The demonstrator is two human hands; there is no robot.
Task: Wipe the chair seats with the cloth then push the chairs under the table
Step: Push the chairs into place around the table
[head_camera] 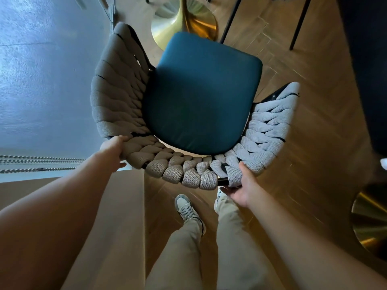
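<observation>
Head: both hands grip chair

One chair shows whole, at the centre, with one teal seat cushion and one woven rope backrest curving round it from nine o'clock through six to three. Two thin dark legs of a second piece of furniture stand at one o'clock (its top runs out of view). Two brass pedestal bases are in view: one at twelve o'clock, another cut by the edge at four o'clock. Two hands grip the backrest, the left hand at eight o'clock and the right hand at five. Two trouser legs and two sneakers fill six o'clock.
</observation>
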